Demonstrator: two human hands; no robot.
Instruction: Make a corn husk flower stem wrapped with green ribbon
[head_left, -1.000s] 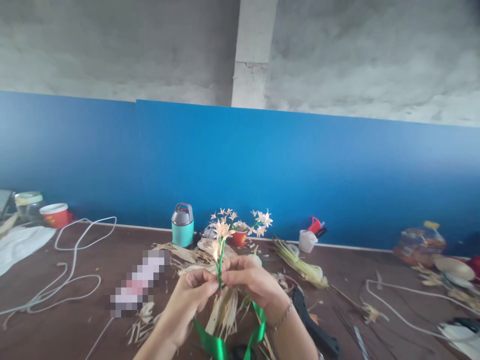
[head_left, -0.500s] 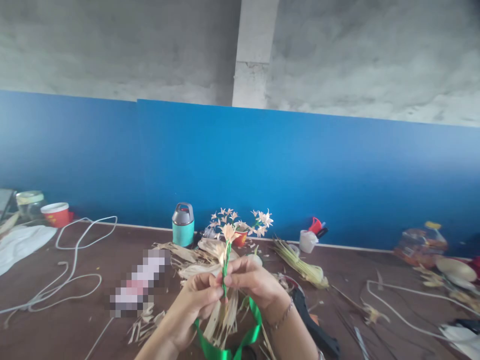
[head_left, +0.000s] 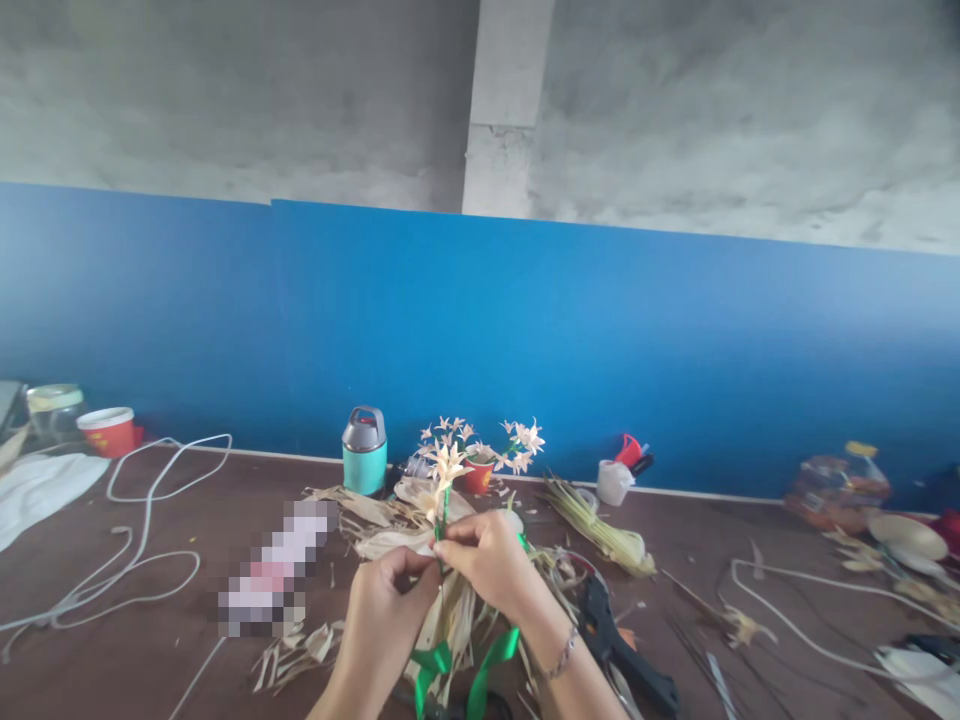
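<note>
Upright between my hands is a handmade flower stem (head_left: 445, 502), wrapped in green, with pale dried-husk blossoms (head_left: 448, 464) at its top. My left hand (head_left: 396, 598) pinches the stem low down, thumb and fingers together. Just above, my right hand (head_left: 486, 556) has thumb and forefinger closed on the same stem. Green ribbon (head_left: 495, 658) hangs in a loop below the hands; where it meets the stem is hidden by my fingers. Dried corn husks (head_left: 382, 545) lie beneath and behind. Farther back, a red cup (head_left: 480, 478) stands among other small husk flowers (head_left: 525, 440).
A teal flask (head_left: 364, 465) stands behind to the left. On the right lie a bundle of pale green strands (head_left: 600, 530) and a black glue gun (head_left: 626, 650). A white cup (head_left: 615, 482) holds tools. White cables (head_left: 150, 520) curl at left; a blue panel (head_left: 480, 320) backs the table.
The flower stem has shifted slightly left and lower, and its blossoms have turned. My left wrist has swung right. The ribbon loop hangs differently, with one part now nearer my right forearm.
</note>
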